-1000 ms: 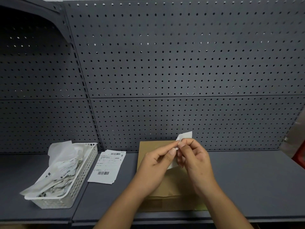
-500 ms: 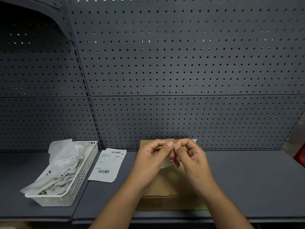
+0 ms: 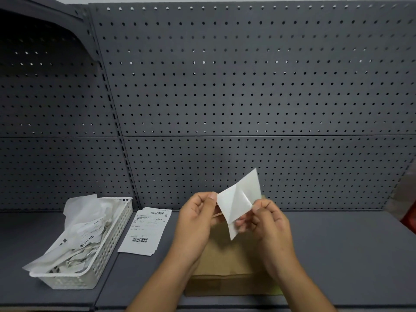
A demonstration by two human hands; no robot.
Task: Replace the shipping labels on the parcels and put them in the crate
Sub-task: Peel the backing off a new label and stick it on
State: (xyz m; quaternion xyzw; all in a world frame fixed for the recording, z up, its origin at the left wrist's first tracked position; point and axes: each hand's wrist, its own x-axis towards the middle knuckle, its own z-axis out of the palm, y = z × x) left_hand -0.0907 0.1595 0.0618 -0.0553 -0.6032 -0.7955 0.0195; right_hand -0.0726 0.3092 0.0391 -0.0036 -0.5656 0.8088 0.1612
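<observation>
Both hands are up over the brown parcel (image 3: 225,260), which lies flat on the grey shelf (image 3: 337,255). The left hand (image 3: 195,224) pinches the left corner of the white label (image 3: 236,199), and the right hand (image 3: 267,224) pinches its lower right edge, with the sheet tilted and its blank side facing us. Left of the parcel lies a stack of printed labels (image 3: 146,230), then a white basket (image 3: 94,273) stuffed with crumpled paper.

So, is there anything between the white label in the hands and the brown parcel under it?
Nothing visible. Left hand and right hand pinch the white label above the brown parcel; its visible top is bare, though the hands hide part.
</observation>
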